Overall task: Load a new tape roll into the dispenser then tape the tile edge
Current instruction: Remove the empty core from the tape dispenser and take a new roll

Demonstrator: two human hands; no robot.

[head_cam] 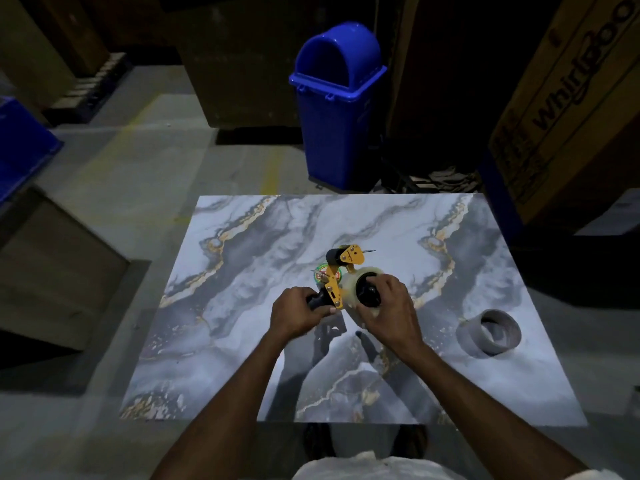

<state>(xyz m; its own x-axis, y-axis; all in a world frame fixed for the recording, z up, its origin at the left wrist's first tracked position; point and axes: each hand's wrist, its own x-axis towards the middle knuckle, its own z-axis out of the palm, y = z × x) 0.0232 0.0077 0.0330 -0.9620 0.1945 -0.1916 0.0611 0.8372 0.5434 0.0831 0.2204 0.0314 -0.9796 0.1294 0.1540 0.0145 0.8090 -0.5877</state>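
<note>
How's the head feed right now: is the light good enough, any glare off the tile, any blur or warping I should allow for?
Head view: dim overall, background boxes near black; the marble tile is the brightest area, with dark arm reflections or shadows below the hands but no hard glare. The left hand, right hand and tape dispenser read fairly sharp; the blue bin is softer. Wide-angle warping bends the frame edges.

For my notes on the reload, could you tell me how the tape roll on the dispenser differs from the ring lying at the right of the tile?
The tape roll looks thick and pale; the ring is thin-walled, grey and seemingly hollow. The roll sits on the yellow dispenser, steadied by the right hand while the left hand grips the handle; the ring lies loose on the tile, untouched. Both are round.
</note>
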